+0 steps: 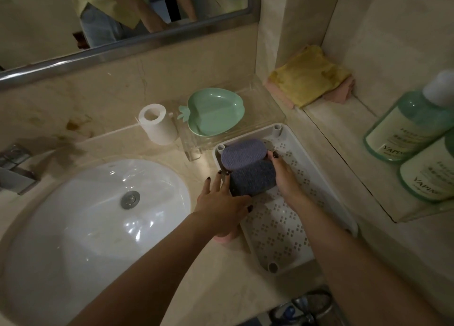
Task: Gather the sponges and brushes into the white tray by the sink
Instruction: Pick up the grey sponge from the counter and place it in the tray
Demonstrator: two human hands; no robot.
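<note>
A white perforated tray (282,230) lies on the counter right of the sink (93,210). At its far end rests a grey-blue sponge (243,153). A darker grey sponge (253,178) sits just in front of it, overlapping it. My left hand (221,200) presses the dark sponge's left side at the tray's rim, and my right hand (285,176) holds its right side. A pink object (222,238) peeks out under my left wrist, mostly hidden.
A toilet paper roll (157,124) and a green fruit-shaped dish (216,112) on a clear stand sit behind the tray. Folded yellow and pink cloths (312,80) lie on the ledge. Two green bottles (415,129) stand at the right. A faucet (14,168) is at the left.
</note>
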